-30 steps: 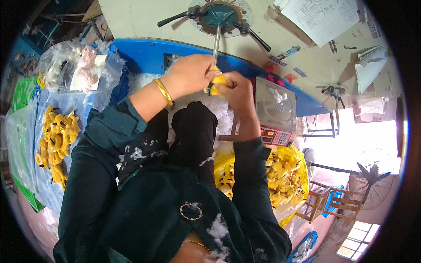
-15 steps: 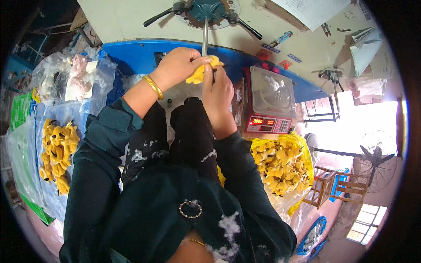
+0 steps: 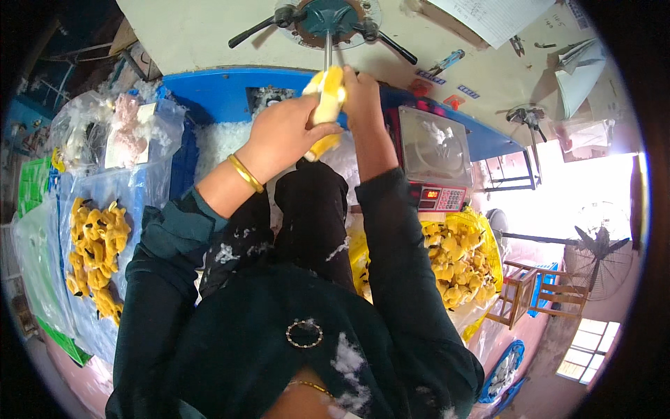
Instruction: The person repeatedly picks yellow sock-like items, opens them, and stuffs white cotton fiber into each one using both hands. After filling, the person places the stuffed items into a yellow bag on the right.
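Note:
A yellow plush toy (image 3: 329, 105) with white patches sits at the end of a thin metal tube (image 3: 329, 49), which sticks out of a dark green machine fitting (image 3: 329, 15). Wrapped around the toy's lower part is my left hand (image 3: 283, 133), a gold bangle on its wrist. My right hand (image 3: 364, 101) grips the toy's right edge near the tube's tip, with its fingers curled and partly hidden. The toy's far side is out of sight.
At right stands a red digital scale (image 3: 436, 150). Yellow plush pieces fill a yellow bag (image 3: 497, 258) below it; more plush pieces (image 3: 98, 248) lie on the left. Black lever handles (image 3: 394, 47) flank the tube. A fan (image 3: 597, 258) stands far right.
The plush toy has moved up onto the tube's end and looks longer and fuller. My left hand has shifted down along it, and my right hand has moved up and right.

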Motion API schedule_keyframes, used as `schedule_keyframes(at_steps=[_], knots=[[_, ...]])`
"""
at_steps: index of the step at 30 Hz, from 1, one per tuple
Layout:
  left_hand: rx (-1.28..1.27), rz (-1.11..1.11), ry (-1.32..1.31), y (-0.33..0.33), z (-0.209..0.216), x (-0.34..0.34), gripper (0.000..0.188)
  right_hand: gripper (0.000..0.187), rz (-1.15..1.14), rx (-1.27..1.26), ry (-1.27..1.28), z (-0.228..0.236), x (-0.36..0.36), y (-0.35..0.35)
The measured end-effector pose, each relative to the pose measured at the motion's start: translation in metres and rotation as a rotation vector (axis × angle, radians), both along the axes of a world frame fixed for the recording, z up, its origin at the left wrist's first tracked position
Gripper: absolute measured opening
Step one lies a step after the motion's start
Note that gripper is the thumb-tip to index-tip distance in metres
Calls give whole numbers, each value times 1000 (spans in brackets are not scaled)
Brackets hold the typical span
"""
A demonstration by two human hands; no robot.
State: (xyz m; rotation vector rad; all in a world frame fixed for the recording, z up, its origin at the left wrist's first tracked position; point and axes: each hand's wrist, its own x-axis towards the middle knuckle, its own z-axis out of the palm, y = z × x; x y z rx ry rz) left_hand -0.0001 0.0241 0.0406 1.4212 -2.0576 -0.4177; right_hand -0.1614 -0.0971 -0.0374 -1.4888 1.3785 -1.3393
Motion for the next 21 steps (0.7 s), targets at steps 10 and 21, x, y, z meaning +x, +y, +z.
schedule_keyframes(at_steps=[10, 21], knots=[[-30, -25, -30, 16, -18, 22, 31, 34, -216, 21, -244, 16, 39, 102], [-29, 111, 267, 48, -11, 19, 46, 33, 191, 312, -693, 59, 27, 128]])
